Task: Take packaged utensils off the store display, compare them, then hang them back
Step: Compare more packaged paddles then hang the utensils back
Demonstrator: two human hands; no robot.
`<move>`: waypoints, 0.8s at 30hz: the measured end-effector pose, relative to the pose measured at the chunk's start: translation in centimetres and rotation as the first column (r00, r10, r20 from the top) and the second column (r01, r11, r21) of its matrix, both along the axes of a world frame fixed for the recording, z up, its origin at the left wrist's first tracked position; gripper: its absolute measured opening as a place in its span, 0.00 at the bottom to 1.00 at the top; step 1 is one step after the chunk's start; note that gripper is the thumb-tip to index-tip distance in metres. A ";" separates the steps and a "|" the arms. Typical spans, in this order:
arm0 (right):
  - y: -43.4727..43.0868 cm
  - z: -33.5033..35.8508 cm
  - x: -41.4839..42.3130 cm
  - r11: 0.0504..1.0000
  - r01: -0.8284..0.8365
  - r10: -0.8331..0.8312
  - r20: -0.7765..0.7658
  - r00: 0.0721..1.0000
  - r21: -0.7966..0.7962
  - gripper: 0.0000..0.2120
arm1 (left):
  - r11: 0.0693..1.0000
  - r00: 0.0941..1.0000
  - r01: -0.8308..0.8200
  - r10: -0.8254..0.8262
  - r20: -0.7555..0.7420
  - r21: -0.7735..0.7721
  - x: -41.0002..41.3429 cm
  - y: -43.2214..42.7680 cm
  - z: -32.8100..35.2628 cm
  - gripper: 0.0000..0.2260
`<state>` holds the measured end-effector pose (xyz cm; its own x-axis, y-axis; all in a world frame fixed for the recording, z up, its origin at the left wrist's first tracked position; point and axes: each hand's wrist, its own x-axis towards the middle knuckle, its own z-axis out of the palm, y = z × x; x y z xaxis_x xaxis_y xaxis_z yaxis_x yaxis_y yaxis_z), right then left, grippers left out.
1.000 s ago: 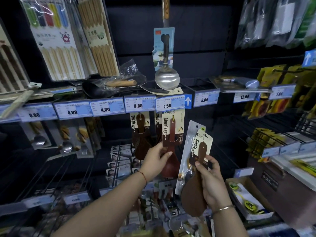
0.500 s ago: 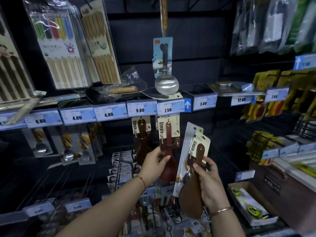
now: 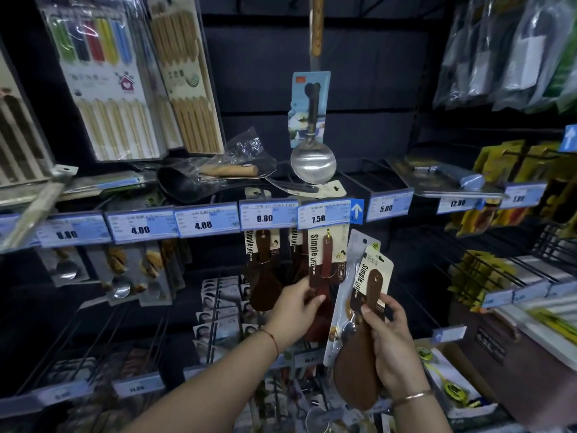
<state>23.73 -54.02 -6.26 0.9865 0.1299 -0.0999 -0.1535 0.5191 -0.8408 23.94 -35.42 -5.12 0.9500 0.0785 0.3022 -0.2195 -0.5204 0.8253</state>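
Note:
My right hand (image 3: 392,345) grips a brown wooden rice paddle (image 3: 359,373) with a "Simple Life" card, together with a clear-packaged spoon (image 3: 343,295) behind it. My left hand (image 3: 295,310) pinches the lower part of a reddish-brown paddle (image 3: 326,260) whose card hangs on a hook under the 7.50 price tag (image 3: 323,214). Another brown paddle (image 3: 263,276) hangs to its left under the 9.80 tag (image 3: 268,215).
A steel ladle (image 3: 312,164) hangs above the shelf rail. Chopstick packs (image 3: 109,89) stand at upper left, and a black ladle in plastic (image 3: 187,185) lies on the shelf. Boxed packs (image 3: 218,295) sit on hooks below; yellow packages (image 3: 487,276) hang on the right.
The view has tilted down slightly, so the shelves sit lower in frame. My left hand stays on the hanging paddle; my right hand holds its packages a little closer to it.

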 end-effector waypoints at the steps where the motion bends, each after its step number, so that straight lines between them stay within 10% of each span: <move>1: 0.1 0.1 0.0 1.000 -0.002 0.002 -0.002 1.000 -0.006 0.20 | 1.000 1.000 0.008 -0.008 0.011 0.006 0.1 -0.2 0.2 0.13; 24: -0.4 2.4 -0.8 0.996 0.080 -0.083 -0.068 0.994 -0.036 0.16 | 1.000 0.999 -0.007 0.007 -0.050 -0.007 -0.1 0.9 -0.6 0.15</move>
